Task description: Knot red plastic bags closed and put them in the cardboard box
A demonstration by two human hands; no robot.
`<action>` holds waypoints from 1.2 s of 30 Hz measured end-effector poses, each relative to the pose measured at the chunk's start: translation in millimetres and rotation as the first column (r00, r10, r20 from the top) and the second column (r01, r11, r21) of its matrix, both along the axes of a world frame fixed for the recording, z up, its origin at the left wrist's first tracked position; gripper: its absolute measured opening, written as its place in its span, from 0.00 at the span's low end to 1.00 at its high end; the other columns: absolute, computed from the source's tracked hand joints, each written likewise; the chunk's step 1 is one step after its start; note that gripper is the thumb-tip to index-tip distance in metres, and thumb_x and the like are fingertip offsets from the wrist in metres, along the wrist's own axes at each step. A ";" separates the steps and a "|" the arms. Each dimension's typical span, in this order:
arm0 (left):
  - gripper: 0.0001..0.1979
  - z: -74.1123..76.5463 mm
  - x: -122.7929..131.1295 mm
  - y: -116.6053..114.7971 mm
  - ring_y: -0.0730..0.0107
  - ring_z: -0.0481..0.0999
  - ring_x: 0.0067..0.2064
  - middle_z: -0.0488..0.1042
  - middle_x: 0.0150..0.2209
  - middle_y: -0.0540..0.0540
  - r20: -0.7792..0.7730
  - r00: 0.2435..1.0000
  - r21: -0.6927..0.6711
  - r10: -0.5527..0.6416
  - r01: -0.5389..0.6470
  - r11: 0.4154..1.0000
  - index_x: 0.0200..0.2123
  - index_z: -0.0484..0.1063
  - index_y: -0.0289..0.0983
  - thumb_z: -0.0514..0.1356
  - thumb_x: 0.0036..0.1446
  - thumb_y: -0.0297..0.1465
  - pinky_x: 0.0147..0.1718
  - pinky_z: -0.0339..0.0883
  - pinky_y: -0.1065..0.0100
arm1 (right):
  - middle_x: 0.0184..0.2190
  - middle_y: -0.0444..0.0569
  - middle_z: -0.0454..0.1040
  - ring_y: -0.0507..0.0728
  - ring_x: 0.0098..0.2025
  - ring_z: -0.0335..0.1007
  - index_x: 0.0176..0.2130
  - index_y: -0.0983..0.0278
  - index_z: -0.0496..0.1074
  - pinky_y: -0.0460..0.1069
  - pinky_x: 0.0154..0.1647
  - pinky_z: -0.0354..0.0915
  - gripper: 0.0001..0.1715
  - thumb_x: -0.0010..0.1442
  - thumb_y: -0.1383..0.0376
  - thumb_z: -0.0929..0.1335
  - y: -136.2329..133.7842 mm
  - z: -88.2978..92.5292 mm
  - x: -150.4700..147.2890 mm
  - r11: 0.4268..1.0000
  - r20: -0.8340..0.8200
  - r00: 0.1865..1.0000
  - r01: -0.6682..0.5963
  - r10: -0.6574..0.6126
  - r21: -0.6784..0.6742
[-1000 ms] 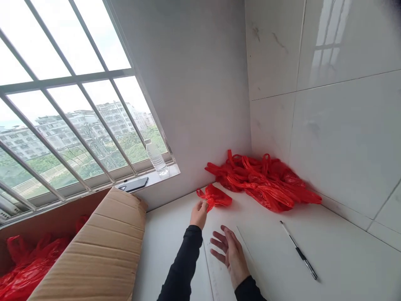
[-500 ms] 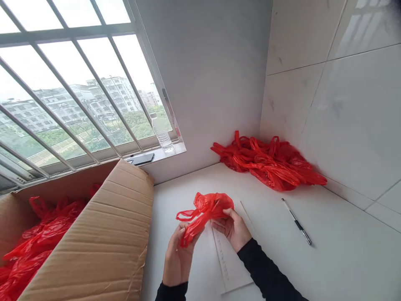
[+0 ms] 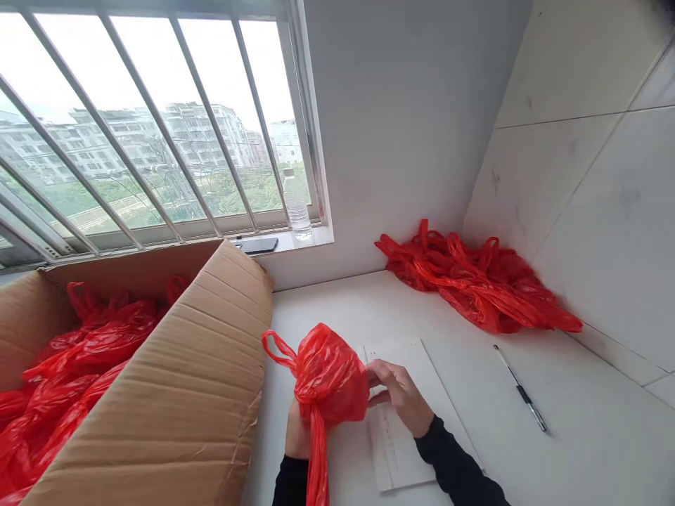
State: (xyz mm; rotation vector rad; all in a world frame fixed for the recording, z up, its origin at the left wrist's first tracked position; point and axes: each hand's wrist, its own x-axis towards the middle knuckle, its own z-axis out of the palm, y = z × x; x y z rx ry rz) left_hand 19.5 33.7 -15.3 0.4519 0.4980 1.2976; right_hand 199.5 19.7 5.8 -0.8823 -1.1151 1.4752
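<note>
A bunched red plastic bag [image 3: 333, 379], knotted at its left side, is held up over the table. One handle loop sticks out at upper left and a twisted tail hangs down from the knot. My left hand [image 3: 297, 432] supports the bag from below and behind, its fingers mostly hidden by the plastic. From the right, my right hand [image 3: 396, 395] grips the bag's edge with bent fingers, the fingertips partly covered. Beneath the hands lies a white notepad [image 3: 411, 450] with faint writing on its left part.
An open cardboard box [image 3: 174, 393] full of red plastic bags [image 3: 79, 365] stands at left. Another red bag pile [image 3: 474, 281] lies in the back corner. A pen [image 3: 521, 388] is at right. On the windowsill are a clear bottle [image 3: 298, 211] and a phone [image 3: 258, 245].
The bag has been turned and now looks rounder, with its tail hanging down. My left hand has gone behind it, while my right hand has shifted to its right side. The view has swung left.
</note>
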 end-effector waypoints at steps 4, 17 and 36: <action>0.05 -6.5 -4.1 -9.6 0.65 0.78 0.30 0.80 0.29 0.49 -0.095 0.993 -0.065 0.068 -0.074 0.995 0.33 0.79 0.38 0.65 0.54 0.32 0.36 0.74 0.64 | 0.39 0.50 0.71 0.57 0.38 0.67 0.47 0.60 0.71 0.49 0.31 0.68 0.23 0.63 0.47 0.65 3.6 -8.5 2.5 0.979 0.189 0.961 0.191 -0.202 0.074; 0.14 -2.5 31.5 -16.6 0.59 0.80 0.40 0.81 0.34 0.45 -0.247 0.967 -0.032 -0.062 0.055 0.998 0.37 0.78 0.36 0.69 0.50 0.38 0.42 0.73 0.64 | 0.35 0.47 0.73 0.55 0.37 0.67 0.42 0.62 0.71 0.50 0.40 0.64 0.18 0.62 0.51 0.68 11.5 -19.6 7.9 0.958 0.133 0.951 0.267 -0.279 0.100; 0.21 -9.7 28.8 -12.7 0.57 0.76 0.48 0.78 0.47 0.41 -0.479 0.868 0.164 0.128 -0.055 0.985 0.51 0.73 0.37 0.66 0.54 0.35 0.47 0.69 0.62 | 0.36 0.46 0.75 0.56 0.37 0.69 0.42 0.62 0.72 0.51 0.44 0.66 0.11 0.60 0.60 0.69 3.1 -8.2 4.9 0.969 0.155 0.965 0.187 -0.211 0.160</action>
